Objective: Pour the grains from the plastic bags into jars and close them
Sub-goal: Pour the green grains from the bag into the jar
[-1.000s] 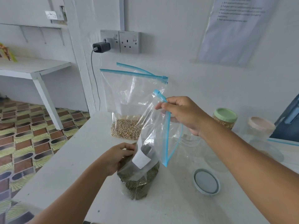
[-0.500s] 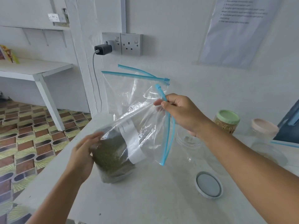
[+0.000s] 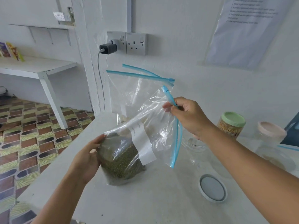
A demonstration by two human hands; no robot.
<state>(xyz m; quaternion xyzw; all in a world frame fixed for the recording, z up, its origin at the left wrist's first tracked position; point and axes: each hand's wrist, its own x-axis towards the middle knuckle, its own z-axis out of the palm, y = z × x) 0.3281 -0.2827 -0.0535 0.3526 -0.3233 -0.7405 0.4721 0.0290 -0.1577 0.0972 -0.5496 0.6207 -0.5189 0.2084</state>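
Green grains are being readied for pouring; nothing is going into the open jar yet.

Nearest, a loose lid [image 3: 212, 188] is lying on the bench [image 3: 145, 199] before the open jar [image 3: 193, 143]. Left of that jar, the left hand [image 3: 88, 157] is cupping the green-grain bag [image 3: 124, 156], right hand [image 3: 188, 116] fingers pinching its zip. Behind, a second bag [image 3: 127, 92] is waiting; right of the jar, a lidded jar [image 3: 231, 125] looks filled.
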